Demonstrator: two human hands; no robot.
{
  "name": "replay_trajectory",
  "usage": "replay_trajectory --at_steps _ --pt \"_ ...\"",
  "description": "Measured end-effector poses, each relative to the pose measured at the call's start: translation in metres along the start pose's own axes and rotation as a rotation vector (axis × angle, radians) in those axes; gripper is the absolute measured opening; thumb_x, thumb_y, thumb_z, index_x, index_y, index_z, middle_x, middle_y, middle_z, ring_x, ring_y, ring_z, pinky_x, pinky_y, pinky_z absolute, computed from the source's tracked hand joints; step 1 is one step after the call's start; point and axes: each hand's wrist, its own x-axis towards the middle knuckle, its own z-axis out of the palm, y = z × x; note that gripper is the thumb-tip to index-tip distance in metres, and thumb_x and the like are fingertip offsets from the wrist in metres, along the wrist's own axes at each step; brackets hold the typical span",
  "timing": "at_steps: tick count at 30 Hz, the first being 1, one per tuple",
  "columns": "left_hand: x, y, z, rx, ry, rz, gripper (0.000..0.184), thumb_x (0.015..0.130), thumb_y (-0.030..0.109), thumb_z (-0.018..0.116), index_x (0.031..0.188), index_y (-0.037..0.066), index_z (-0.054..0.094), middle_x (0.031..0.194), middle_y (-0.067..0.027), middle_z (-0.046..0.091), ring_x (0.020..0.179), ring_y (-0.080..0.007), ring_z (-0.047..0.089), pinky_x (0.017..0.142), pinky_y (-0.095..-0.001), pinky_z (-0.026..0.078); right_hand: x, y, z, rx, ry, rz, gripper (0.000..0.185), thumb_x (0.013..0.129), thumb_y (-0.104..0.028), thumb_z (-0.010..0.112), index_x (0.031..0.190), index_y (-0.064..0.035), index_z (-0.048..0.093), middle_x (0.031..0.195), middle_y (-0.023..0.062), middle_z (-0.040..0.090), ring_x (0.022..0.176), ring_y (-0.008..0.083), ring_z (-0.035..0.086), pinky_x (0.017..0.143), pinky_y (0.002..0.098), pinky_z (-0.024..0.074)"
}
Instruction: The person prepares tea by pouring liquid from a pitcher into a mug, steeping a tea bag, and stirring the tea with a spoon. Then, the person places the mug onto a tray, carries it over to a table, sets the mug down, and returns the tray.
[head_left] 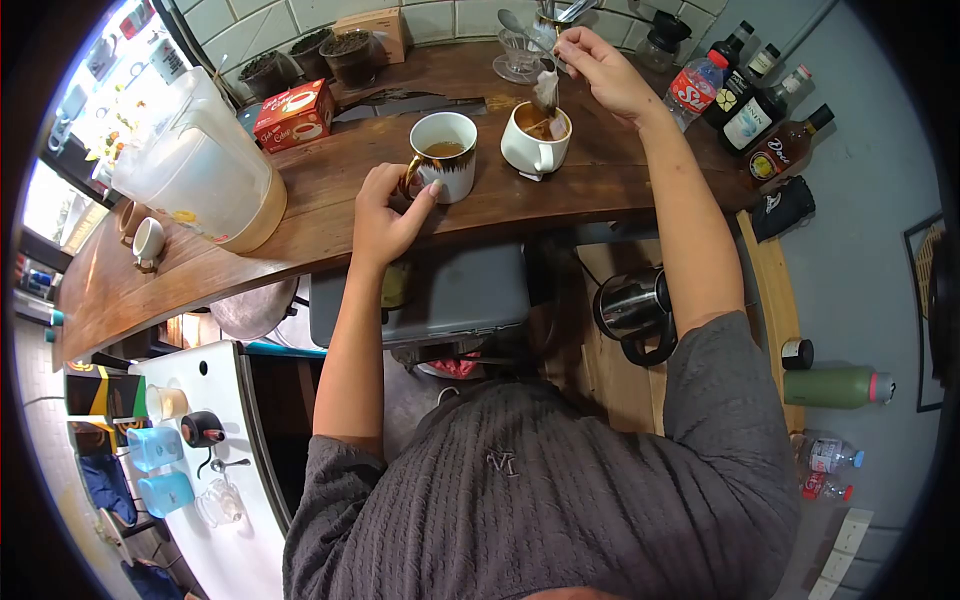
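My left hand is closed on the gold handle of a white mug with a dark and gold pattern, which holds a brownish liquid. To its right stands a white cup with its handle toward me. Above that cup, my right hand pinches a thin spoon. A wet tea bag hangs at the spoon, over the cup's rim, and another pale bag or tag shows inside the cup. Both vessels stand upright on the wooden counter.
A large plastic pitcher and a red box stand left, with potted plants behind. Several bottles line the right end. A glass cup on a saucer sits at the back. A metal kettle is below the counter.
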Motion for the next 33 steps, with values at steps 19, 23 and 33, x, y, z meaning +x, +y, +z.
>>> replay_trajectory --at_steps 19,23,33 --pt "0.0 -0.002 0.001 0.039 0.001 0.015 0.027 0.078 0.021 0.074 0.078 0.0 0.056 0.07 -0.0079 0.048 0.067 -0.0212 0.043 0.061 -0.032 0.036 0.002 -0.046 0.009 0.236 0.134 0.076 0.016 0.104 -0.023 0.037 0.108 -0.0094 0.044 0.089 0.008 0.062 0.077 0.0174 0.067 0.063 0.0267 0.0519" --pt "0.0 0.0 0.001 0.033 0.004 0.013 0.026 0.078 0.02 0.073 0.078 0.0 0.057 0.071 -0.0088 0.05 0.068 -0.0217 0.046 0.062 -0.0325 0.038 0.004 -0.041 0.002 0.148 0.19 0.057 0.018 0.104 -0.024 0.038 0.108 -0.0082 0.046 0.091 0.0081 0.063 0.076 0.0161 0.066 0.063 0.0265 0.0517" --pt "0.0 -0.003 0.002 0.048 -0.008 0.017 0.029 0.078 0.02 0.073 0.075 0.0 0.053 0.068 -0.0083 0.047 0.066 -0.0215 0.043 0.06 -0.0327 0.035 -0.012 -0.053 -0.009 -0.045 0.241 0.101 0.018 0.103 -0.025 0.043 0.099 -0.009 0.051 0.086 0.0008 0.061 0.073 0.0094 0.058 0.063 0.0243 0.0447"
